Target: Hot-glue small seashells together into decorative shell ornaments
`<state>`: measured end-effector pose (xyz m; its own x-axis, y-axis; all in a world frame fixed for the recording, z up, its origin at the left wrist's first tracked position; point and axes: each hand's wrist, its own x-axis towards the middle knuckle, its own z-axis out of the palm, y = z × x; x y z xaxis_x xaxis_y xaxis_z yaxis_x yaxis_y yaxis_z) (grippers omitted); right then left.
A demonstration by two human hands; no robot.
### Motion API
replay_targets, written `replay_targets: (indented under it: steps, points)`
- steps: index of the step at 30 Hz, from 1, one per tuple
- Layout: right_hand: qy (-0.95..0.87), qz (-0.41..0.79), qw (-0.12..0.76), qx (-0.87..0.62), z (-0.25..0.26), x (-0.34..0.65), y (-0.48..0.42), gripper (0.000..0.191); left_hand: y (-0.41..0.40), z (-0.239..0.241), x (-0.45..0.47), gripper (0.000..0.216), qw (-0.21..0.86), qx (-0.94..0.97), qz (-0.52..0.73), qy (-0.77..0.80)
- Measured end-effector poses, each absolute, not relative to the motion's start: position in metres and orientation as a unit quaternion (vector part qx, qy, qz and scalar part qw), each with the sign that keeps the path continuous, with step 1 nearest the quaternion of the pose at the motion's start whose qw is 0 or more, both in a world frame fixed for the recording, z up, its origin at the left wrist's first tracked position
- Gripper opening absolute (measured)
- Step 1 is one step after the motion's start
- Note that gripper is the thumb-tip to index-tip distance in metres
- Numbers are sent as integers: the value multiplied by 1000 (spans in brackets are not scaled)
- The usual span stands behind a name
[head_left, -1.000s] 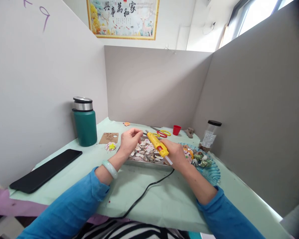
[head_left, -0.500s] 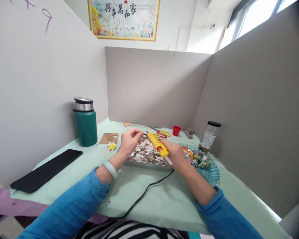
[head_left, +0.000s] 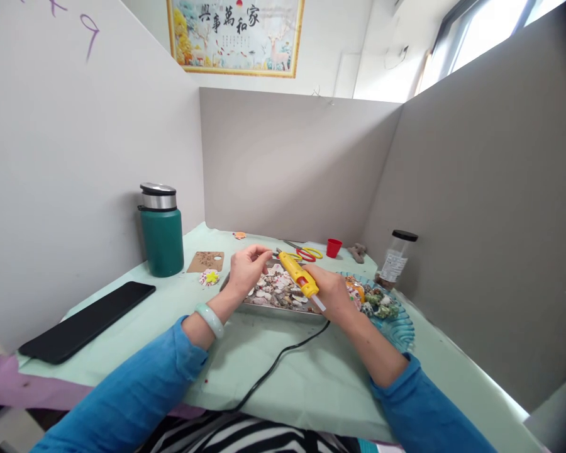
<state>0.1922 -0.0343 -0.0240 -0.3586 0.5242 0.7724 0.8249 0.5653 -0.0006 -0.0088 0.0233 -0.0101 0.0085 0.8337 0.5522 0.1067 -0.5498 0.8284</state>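
A yellow hot glue gun (head_left: 296,273) is gripped in my right hand (head_left: 332,294), its nozzle tilted up and to the left. A whitish glue stick pokes out of its rear end. My left hand (head_left: 246,272) is pinched just left of the nozzle; whatever sits between its fingertips is too small to make out. Both hands hover over a metal tray (head_left: 278,310) filled with seashells (head_left: 276,289). From beneath the right hand a black cord (head_left: 276,363) runs down over the table's front edge.
Left stand a green bottle (head_left: 162,242), a black slab (head_left: 89,321), a brown card (head_left: 205,262) and a flower piece (head_left: 210,277). Behind lie scissors (head_left: 311,253) and a red cup (head_left: 333,248). Right are a blue plate (head_left: 403,330) with stones and a clear jar (head_left: 395,261). Grey panels (head_left: 292,163) enclose the table.
My left hand has shifted very slightly to the right, close to the nozzle. The glue gun and my right hand stay almost in place.
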Motion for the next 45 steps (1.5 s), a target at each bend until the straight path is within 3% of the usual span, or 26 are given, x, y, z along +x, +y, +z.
replay_targets:
  steps: [15, 25, 45]
  points:
    - [-802, -206, 382, -411, -23, 191, -34, 17, 24, -9, -10, 19, 301, 634, 610, 368]
    - [-790, -210, 393, -421, -23, 189, -35, 17, 26, -8, -7, 25, 409, 597, 618, 308]
    - [-803, -207, 389, -401, -23, 188, -35, 18, 24, -5, -7, 28, 478, 561, 615, 281]
